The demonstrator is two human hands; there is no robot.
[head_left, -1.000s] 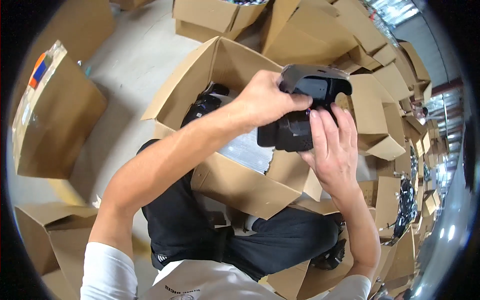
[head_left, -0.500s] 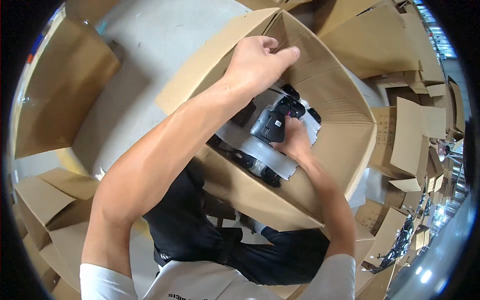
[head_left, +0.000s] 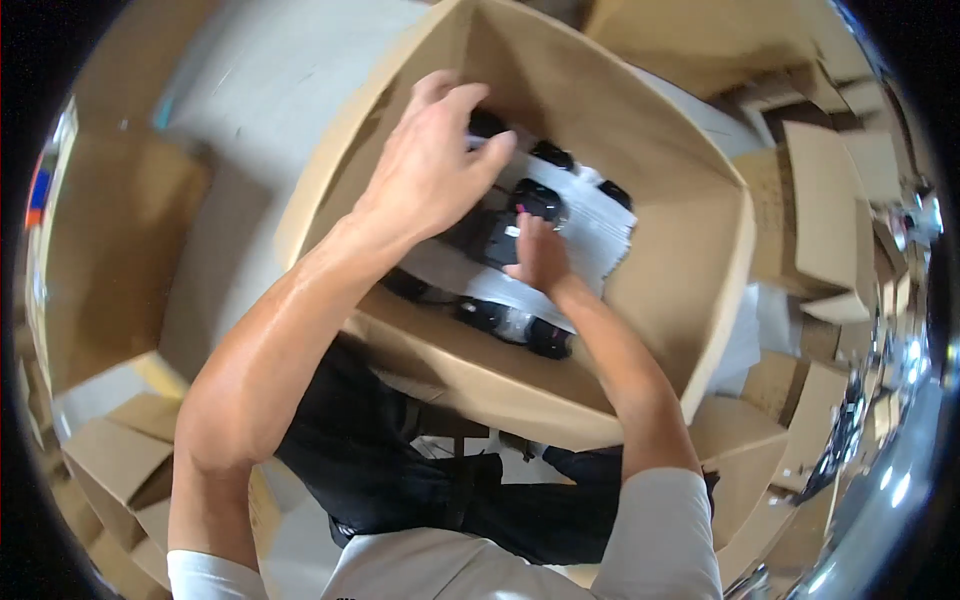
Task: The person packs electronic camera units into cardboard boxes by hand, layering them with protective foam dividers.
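A large open cardboard box (head_left: 665,290) stands before me with several black devices inside, partly covered by white-grey corrugated sheet (head_left: 590,240). My right hand (head_left: 545,258) reaches down into it, fingers and thumb around the right edge of a boxy black device (head_left: 502,243) with a small white label. That device rests on the sheet; a rounded black part (head_left: 537,199) lies just beyond it. Over the box's left side hovers my left hand (head_left: 425,165), fingers apart and holding nothing. More black devices (head_left: 548,338) show along the near side, below the sheet's edge.
Open cardboard boxes stand to the right (head_left: 820,220) and at the lower left (head_left: 120,450). A tall cardboard carton (head_left: 120,250) is on the left, beside grey floor (head_left: 250,80). My legs in black trousers (head_left: 370,450) are close against the box's near wall.
My right hand has lowered the black device onto the sheet, moving slightly left. The left hand has drawn back to the left, away from the far wall. The view has shifted a little.
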